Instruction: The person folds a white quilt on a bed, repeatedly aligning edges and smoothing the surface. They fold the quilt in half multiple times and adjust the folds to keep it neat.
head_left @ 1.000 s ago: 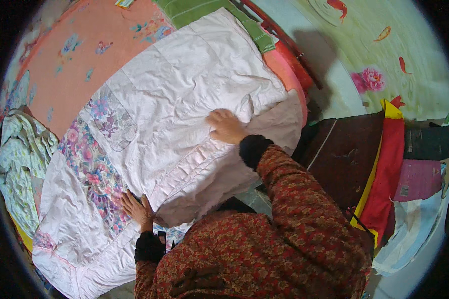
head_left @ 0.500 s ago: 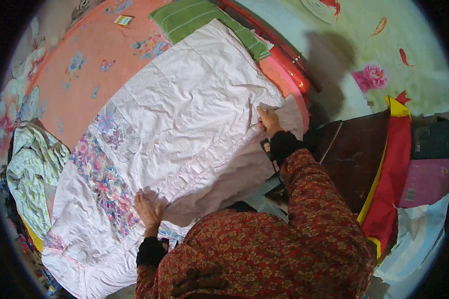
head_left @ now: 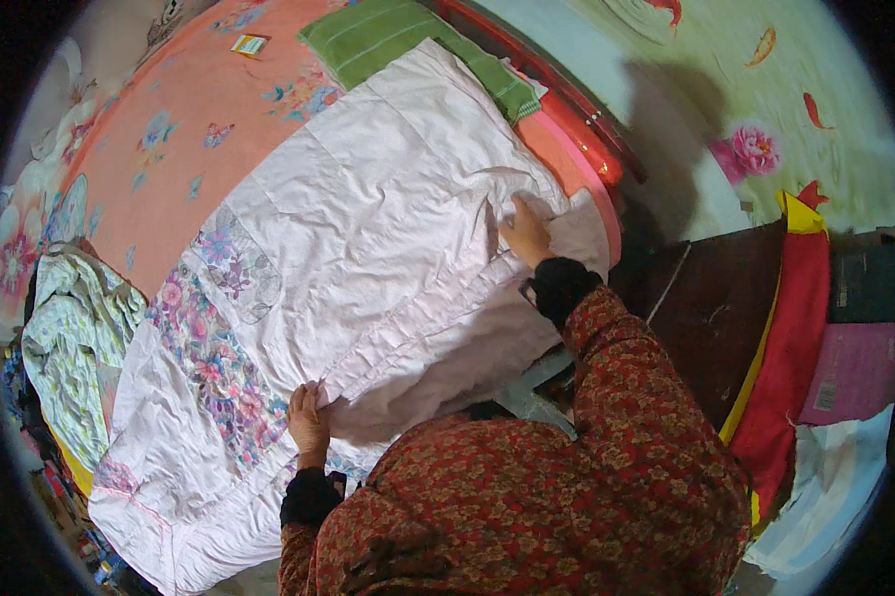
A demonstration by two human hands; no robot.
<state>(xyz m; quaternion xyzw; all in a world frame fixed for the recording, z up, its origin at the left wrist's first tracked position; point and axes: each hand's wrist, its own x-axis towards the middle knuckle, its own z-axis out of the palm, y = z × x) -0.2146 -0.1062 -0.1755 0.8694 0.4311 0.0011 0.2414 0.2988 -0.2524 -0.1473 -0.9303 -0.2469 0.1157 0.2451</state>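
A pale pink quilt (head_left: pixel 368 189) with a band of printed flowers lies spread over the bed, its near side hanging down in front of me. My left hand (head_left: pixel 309 429) is closed at a ruffled seam near the quilt's front edge, fingers pinching the cloth. Farther right, my right hand (head_left: pixel 529 235) rests on the wrinkled quilt close to its right end. Its thumb and a finger are spread apart on the fabric; the other fingers are partly hidden.
Behind the quilt lie a green striped pillow (head_left: pixel 408 50) and a coral flowered bedsheet (head_left: pixel 184 119). A small card-like packet (head_left: pixel 250 45) is on the sheet. Crumpled patterned cloth (head_left: pixel 75 338) lies left. To the right stand a dark brown panel (head_left: pixel 711 318), red-and-yellow fabric (head_left: pixel 790 358) and a purple box (head_left: pixel 855 372).
My left hand has shifted slightly right and up, its fingers drawing together on the seam. My right hand has moved slightly left over the quilt, its fingers spreading.
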